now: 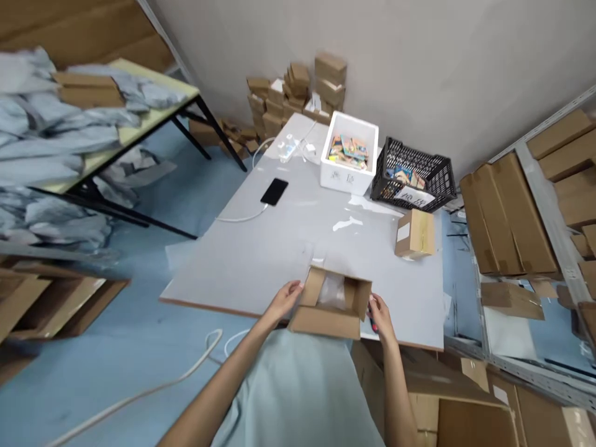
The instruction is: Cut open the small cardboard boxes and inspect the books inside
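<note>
An open cardboard box sits at the near edge of the table, its flaps folded outward. Clear plastic wrapping shows inside it, and what lies beneath is hard to make out. On the box's left side, my left hand holds the edge with its fingers closed. My right hand is at the right side, fingers curled round a small red and black tool that is mostly hidden by the palm.
On the table are a phone on a cable, a white foam box and a black crate with colourful packets, and a taped carton. Shelves of cartons stand right; bagged parcels cover another table left.
</note>
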Demonstrator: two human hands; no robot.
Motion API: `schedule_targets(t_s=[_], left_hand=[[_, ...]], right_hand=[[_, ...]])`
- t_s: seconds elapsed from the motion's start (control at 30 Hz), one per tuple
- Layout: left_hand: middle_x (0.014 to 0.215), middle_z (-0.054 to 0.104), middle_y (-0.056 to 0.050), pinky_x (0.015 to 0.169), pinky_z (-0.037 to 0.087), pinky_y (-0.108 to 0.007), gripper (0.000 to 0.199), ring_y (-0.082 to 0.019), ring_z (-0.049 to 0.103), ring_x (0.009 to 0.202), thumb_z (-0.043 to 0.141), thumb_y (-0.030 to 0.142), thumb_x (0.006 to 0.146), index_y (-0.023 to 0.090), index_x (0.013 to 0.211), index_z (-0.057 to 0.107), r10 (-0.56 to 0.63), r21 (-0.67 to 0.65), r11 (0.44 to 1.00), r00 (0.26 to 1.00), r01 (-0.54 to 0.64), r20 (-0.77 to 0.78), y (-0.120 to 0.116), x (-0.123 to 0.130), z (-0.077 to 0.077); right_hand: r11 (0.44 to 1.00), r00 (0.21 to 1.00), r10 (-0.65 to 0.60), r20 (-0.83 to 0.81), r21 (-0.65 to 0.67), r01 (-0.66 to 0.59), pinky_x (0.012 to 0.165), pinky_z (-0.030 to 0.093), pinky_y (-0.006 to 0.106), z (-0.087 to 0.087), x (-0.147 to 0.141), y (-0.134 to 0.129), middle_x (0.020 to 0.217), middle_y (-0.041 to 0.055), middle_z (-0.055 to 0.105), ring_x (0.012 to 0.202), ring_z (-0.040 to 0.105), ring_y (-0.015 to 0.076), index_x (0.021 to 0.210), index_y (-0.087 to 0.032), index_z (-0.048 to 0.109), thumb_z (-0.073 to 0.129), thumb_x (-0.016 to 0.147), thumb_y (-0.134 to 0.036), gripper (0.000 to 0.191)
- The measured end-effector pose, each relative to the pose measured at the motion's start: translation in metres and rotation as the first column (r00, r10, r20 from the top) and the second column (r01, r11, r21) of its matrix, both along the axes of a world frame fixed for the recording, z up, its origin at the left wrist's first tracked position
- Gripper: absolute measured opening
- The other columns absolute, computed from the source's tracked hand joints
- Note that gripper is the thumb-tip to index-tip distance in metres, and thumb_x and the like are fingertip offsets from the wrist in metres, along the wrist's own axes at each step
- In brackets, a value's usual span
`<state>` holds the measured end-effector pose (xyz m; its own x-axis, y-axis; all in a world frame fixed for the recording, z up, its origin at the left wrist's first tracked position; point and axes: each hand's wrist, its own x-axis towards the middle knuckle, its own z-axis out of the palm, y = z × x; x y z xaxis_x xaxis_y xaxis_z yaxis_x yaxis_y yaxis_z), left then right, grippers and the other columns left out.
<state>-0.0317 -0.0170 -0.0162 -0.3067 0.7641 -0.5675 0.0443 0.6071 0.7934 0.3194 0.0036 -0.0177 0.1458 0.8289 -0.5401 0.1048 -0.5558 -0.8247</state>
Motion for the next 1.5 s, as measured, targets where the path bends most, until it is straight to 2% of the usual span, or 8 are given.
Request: schedule_targets(t_s=[0.13,0.27,0.47,0.7,0.87,1.03,1.3,1.5], left_hand=[[0.138,0.083,-0.021,0.122,0.059,-0.053,0.065,-0.040,0.077,0.137,0.081,0.069,0.086,0.018,0.126,0.077,0.035,-0.016,0.999,0.999,-0.035,0.038,-0.019,0.017,-0.002],[0.153,0.075,-0.025,0.126,0.056,-0.052,0.073,-0.037,0.077,0.135,0.078,0.066,0.088,0.014,0.138,0.074,0.105,0.033,0.994,0.994,-0.104,-0.037,-0.044,-0.001,0.004],[0.150,0.075,-0.022,0.116,0.064,-0.051,0.068,-0.037,0.077,0.132,0.076,0.063,0.091,0.015,0.139,0.074,0.260,0.156,0.955,0.965,-0.251,-0.036,-0.114,-0.073,0.017],[0.147,0.071,-0.018,0.116,0.064,-0.051,0.068,-0.037,0.077,0.133,0.069,0.062,0.096,0.018,0.147,0.073,0.513,0.235,0.849,0.845,-0.473,-0.154,-0.240,-0.194,0.023],[0.144,0.072,-0.017,0.114,0.064,-0.051,0.063,-0.036,0.077,0.130,0.068,0.057,0.098,0.019,0.147,0.073,0.730,0.281,0.680,0.660,-0.678,-0.176,-0.367,-0.285,0.026],[0.144,0.071,-0.018,0.116,0.062,-0.053,0.062,-0.037,0.075,0.134,0.071,0.055,0.097,0.019,0.147,0.072,0.906,0.303,0.423,0.395,-0.854,-0.149,-0.475,-0.349,0.023],[0.153,0.066,-0.020,0.125,0.058,-0.051,0.062,-0.033,0.073,0.139,0.076,0.050,0.095,0.017,0.148,0.069,0.997,0.241,0.070,0.072,-0.968,-0.002,-0.586,-0.447,0.011],[0.151,0.070,-0.019,0.123,0.059,-0.051,0.056,-0.035,0.072,0.137,0.074,0.049,0.095,0.018,0.141,0.073,0.972,0.166,-0.150,-0.176,-0.975,-0.158,-0.657,-0.548,0.016]], right_hand=[[0.991,0.994,0.107,-0.022,-0.075,-0.109,0.094,0.069,0.044,0.006,-0.016,-0.011,0.120,0.0135,0.083,0.113,0.081,0.0311,0.132,-0.020,0.082,0.092,0.066,-0.088,0.095],[0.973,0.976,0.219,-0.016,-0.078,-0.219,0.112,0.065,0.051,0.015,-0.042,-0.010,0.141,0.0213,0.080,0.127,0.079,0.0355,0.146,-0.014,0.077,0.095,0.064,-0.087,0.111],[0.921,0.922,0.388,0.008,0.019,-0.388,0.119,0.062,0.055,0.033,-0.122,-0.029,0.150,0.0261,0.076,0.132,0.078,0.0376,0.155,-0.011,0.072,0.095,0.067,-0.088,0.119],[0.739,0.755,0.653,0.052,0.171,-0.651,0.111,0.066,0.052,0.046,-0.294,-0.076,0.146,0.0227,0.079,0.129,0.080,0.0369,0.151,-0.015,0.075,0.092,0.081,-0.080,0.096],[0.527,0.536,0.844,-0.007,0.189,-0.828,0.113,0.065,0.055,0.042,-0.450,-0.139,0.144,0.0180,0.082,0.129,0.081,0.0364,0.149,-0.021,0.075,0.091,0.082,-0.076,0.088],[0.305,0.308,0.951,-0.021,0.227,-0.925,0.116,0.064,0.055,0.046,-0.589,-0.218,0.149,0.0184,0.080,0.135,0.078,0.0382,0.145,-0.020,0.076,0.090,0.085,-0.072,0.080],[0.064,0.053,0.997,-0.060,0.184,-0.981,0.113,0.064,0.050,0.034,-0.770,-0.313,0.143,0.0170,0.081,0.123,0.081,0.0327,0.136,-0.023,0.074,0.093,0.082,-0.065,0.071],[-0.070,-0.085,0.984,-0.154,0.099,-0.993,0.108,0.064,0.045,0.010,-0.929,-0.384,0.139,0.0129,0.080,0.108,0.081,0.0270,0.115,-0.025,0.072,0.091,0.077,-0.059,0.054]])
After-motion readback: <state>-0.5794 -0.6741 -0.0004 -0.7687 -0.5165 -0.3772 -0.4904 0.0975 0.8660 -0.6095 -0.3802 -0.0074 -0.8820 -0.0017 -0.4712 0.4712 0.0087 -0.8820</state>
